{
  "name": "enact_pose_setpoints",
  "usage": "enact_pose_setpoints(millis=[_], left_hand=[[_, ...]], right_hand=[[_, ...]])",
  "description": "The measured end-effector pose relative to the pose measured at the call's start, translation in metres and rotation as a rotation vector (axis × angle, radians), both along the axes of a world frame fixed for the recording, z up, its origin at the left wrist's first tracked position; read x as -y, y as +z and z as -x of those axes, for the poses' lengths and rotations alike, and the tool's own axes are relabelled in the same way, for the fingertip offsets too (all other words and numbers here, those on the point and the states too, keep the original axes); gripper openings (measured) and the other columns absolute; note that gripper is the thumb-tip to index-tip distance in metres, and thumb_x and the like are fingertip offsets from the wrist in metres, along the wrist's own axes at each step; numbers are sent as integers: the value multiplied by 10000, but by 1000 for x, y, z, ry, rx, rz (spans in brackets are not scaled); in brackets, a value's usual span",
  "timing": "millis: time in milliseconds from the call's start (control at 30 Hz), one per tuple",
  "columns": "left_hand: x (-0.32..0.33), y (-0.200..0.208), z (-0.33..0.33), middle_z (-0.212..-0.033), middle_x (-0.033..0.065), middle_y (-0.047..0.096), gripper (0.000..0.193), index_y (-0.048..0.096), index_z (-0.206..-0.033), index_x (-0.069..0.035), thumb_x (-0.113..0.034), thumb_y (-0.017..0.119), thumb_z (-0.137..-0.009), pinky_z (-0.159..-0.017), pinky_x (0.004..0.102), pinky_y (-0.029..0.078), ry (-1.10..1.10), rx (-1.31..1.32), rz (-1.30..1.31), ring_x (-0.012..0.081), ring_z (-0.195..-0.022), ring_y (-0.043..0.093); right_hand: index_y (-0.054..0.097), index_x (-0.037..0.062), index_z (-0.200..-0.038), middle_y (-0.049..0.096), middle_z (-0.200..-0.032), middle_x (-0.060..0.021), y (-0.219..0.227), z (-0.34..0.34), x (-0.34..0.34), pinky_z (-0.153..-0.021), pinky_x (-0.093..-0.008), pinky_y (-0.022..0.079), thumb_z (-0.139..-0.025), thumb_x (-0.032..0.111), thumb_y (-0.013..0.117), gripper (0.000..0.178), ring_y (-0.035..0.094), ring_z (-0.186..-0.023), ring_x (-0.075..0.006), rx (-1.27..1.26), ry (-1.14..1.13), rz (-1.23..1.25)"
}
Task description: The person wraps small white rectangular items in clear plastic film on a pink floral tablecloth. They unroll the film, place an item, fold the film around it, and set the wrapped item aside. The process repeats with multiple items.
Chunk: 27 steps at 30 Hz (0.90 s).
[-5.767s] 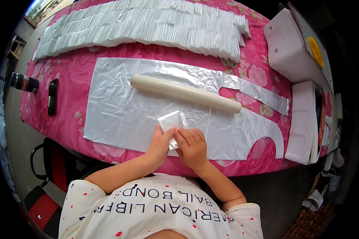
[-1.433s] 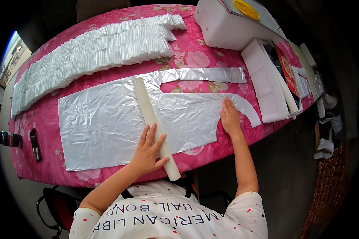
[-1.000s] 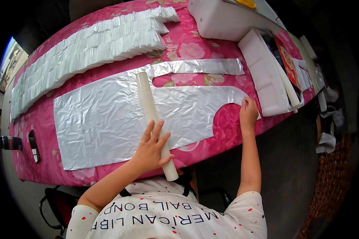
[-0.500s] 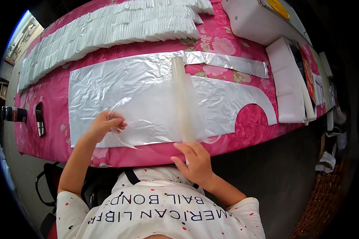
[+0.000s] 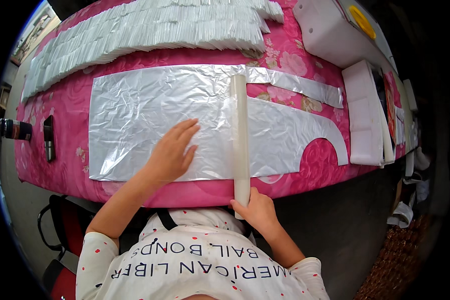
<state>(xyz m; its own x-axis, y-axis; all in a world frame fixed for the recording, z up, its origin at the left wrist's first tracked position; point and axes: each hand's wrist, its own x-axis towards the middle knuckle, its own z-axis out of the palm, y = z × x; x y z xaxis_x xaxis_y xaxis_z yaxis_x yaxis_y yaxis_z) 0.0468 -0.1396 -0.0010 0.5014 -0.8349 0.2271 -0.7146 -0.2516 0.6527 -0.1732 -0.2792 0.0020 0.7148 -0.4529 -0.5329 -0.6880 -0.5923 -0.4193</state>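
Observation:
A shiny silvery-white plastic film piece (image 5: 135,110) lies flat on the table, with a curved cut-out and long strips at its right end. Across it, pointing away from me, rests a pale, translucent tube or roll (image 5: 240,130). My right hand (image 5: 257,209) grips the near end of this roll, which juts past the table's front edge. Fingers stretched and slightly apart, my left hand (image 5: 171,152) is over the film, left of the roll, and holds nothing. Whether its palm touches the film I cannot tell.
Rows of folded white plastic packets (image 5: 150,30) line the far side of the pink flowered tablecloth (image 5: 60,175). A phone (image 5: 49,138) and a dark jar (image 5: 16,130) are at the left. White foam boxes (image 5: 325,35) stand at the right. A chair (image 5: 70,225) is at lower left.
The thin clear sheet by my left hand no longer shows. My left hand has moved right and opened out. The roll has come nearer me, and my right hand now wraps its end.

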Motion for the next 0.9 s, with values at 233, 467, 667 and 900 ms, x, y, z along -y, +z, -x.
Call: enact_pose_setpoints(millis=[233,467,667,900], left_hand=[[63,-61,34,-1419,233,261,575,294,-1330,90,-150,453,-833,-1098,428,173,-73,130,-109,354,-1336,224],[67,-62,35,-1413,270,253,604,283,-1322,133,-228,373,-845,-1108,435,136,-74,279,-262,357,-1349,200],[71,-58,37,-1397,297,262,581,314,-1305,135,-215,355,-844,-1107,449,129,-86,253,-284,388,-1341,201],[71,-56,38,-1426,248,244,632,286,-1329,120,-246,391,-825,-1116,420,117,-80,300,-318,340,-1355,190]], right_hand=[[573,-19,-742,612,-696,-188,2,-6,21,-629,-420,475,-768,563,596,583,614,-668,-347,21,91,-81],[629,-65,-763,641,-703,-165,-18,-128,87,-611,-346,478,-851,436,551,514,632,-648,-275,357,-126,-226],[580,22,-899,645,-882,-82,-74,-227,137,-603,-272,487,-921,318,489,311,620,-723,-191,741,-892,-1220],[569,70,-990,633,-1036,-71,-83,-208,280,-800,-414,496,-913,217,482,187,611,-923,-220,1292,-877,-1661]])
